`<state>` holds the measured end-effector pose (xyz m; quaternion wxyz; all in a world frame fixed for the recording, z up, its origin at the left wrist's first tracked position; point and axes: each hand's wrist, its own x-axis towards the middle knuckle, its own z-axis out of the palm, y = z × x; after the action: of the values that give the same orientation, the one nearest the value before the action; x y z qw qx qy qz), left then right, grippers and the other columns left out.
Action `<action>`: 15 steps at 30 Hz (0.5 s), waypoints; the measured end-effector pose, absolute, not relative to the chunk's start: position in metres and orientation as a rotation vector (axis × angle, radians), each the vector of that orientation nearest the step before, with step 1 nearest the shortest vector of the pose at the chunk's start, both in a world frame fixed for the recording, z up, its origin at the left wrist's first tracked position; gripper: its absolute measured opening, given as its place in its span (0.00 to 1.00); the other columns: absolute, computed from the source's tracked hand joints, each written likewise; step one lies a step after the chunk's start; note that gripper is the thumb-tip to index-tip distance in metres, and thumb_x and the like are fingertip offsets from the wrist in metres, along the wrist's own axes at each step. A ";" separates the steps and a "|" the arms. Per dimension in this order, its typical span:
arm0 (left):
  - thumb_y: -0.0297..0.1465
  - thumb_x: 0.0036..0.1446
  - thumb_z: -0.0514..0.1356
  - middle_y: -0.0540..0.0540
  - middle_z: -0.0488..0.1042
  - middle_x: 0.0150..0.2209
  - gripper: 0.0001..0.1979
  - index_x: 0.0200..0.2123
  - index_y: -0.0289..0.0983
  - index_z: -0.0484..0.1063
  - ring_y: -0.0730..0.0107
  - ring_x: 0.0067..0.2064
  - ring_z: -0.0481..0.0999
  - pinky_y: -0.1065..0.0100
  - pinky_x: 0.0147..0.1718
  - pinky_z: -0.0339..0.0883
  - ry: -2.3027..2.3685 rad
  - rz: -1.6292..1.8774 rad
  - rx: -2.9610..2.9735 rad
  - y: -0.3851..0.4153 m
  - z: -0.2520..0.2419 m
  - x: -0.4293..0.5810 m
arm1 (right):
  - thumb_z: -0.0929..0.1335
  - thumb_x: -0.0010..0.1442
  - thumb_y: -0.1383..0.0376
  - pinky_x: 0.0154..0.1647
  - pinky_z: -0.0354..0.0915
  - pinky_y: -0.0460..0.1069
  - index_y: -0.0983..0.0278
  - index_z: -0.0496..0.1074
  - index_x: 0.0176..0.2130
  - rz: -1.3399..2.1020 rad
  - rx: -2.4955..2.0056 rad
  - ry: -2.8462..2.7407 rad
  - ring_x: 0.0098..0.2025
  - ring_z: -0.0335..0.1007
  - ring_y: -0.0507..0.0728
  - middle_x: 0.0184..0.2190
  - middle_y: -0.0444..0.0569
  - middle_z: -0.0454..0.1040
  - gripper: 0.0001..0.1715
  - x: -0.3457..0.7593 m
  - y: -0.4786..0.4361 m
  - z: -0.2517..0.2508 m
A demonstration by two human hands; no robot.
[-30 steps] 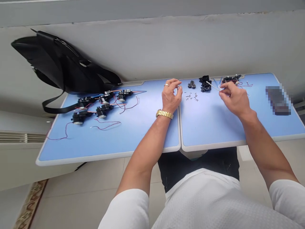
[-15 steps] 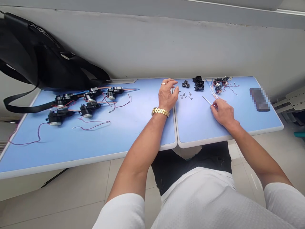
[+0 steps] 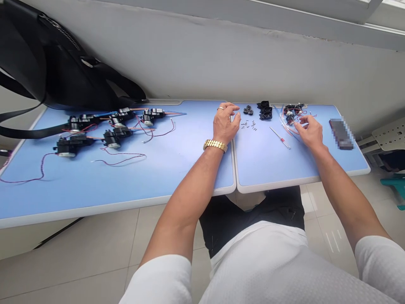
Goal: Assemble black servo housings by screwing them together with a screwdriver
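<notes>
My left hand (image 3: 225,122), with a gold watch and a ring, rests on the blue table (image 3: 177,169) beside several tiny screws (image 3: 249,124), fingers loosely spread and holding nothing. My right hand (image 3: 308,131) reaches with spread fingers to a cluster of small black motors with red and blue wires (image 3: 291,114) at the back right. A thin screwdriver (image 3: 279,137) lies loose on the table just left of that hand. Black plastic housings (image 3: 264,110) and a small dark part (image 3: 248,110) sit behind the screws.
Several black wired motor units (image 3: 109,131) lie spread on the left half of the table. A black bag (image 3: 53,67) leans on the wall at the back left. A blurred dark object (image 3: 341,133) lies at the far right. A seam (image 3: 233,160) splits the two tabletops.
My right hand laid the screwdriver down on the table and moved back right to the wired motors. My left hand stayed by the screws. The view shifted left.
</notes>
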<state>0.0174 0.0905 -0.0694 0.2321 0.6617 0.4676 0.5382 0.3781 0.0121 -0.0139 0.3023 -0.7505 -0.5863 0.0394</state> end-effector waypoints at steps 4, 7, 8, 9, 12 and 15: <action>0.29 0.67 0.68 0.39 0.84 0.60 0.10 0.50 0.43 0.86 0.58 0.46 0.85 0.52 0.52 0.82 1.287 1.480 1.841 0.089 -0.068 0.018 | 0.73 0.61 0.49 0.57 0.74 0.63 0.59 0.80 0.48 0.109 -2.057 -1.566 0.44 0.79 0.65 0.51 0.56 0.87 0.21 0.373 0.028 -0.018; 0.30 0.68 0.68 0.38 0.84 0.60 0.10 0.50 0.43 0.86 0.58 0.46 0.85 0.52 0.52 0.82 1.308 1.454 1.849 0.089 -0.067 0.018 | 0.74 0.60 0.50 0.57 0.73 0.63 0.58 0.80 0.43 0.102 -2.118 -1.560 0.48 0.79 0.69 0.45 0.56 0.86 0.17 0.369 0.038 -0.019; 0.30 0.68 0.68 0.38 0.83 0.61 0.10 0.50 0.43 0.86 0.58 0.47 0.85 0.52 0.53 0.82 1.311 1.443 1.851 0.089 -0.067 0.018 | 0.75 0.59 0.50 0.56 0.72 0.63 0.58 0.80 0.42 0.107 -2.137 -1.555 0.48 0.79 0.69 0.43 0.56 0.86 0.16 0.368 0.040 -0.019; 0.30 0.68 0.68 0.38 0.83 0.61 0.10 0.50 0.44 0.86 0.58 0.47 0.85 0.52 0.53 0.82 1.310 1.437 1.854 0.089 -0.067 0.018 | 0.75 0.59 0.51 0.55 0.72 0.63 0.58 0.80 0.41 0.115 -2.155 -1.550 0.46 0.79 0.69 0.40 0.55 0.85 0.15 0.368 0.041 -0.019; 0.30 0.67 0.68 0.39 0.84 0.60 0.10 0.50 0.44 0.86 0.58 0.47 0.85 0.52 0.53 0.82 1.295 1.449 1.856 0.090 -0.067 0.017 | 0.75 0.59 0.53 0.51 0.72 0.62 0.57 0.81 0.39 0.151 -2.193 -1.529 0.42 0.79 0.68 0.35 0.53 0.85 0.13 0.369 0.043 -0.018; 0.30 0.67 0.68 0.40 0.84 0.59 0.10 0.50 0.44 0.86 0.58 0.46 0.85 0.52 0.52 0.83 1.286 1.469 1.851 0.090 -0.068 0.016 | 0.75 0.58 0.54 0.48 0.72 0.60 0.58 0.81 0.38 0.177 -2.198 -1.509 0.42 0.80 0.67 0.36 0.53 0.86 0.12 0.373 0.040 -0.017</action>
<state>0.0162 0.0904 -0.0677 0.2236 0.6707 0.4660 0.5320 0.3734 0.0405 -0.0166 0.2326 -0.7999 -0.5494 0.0645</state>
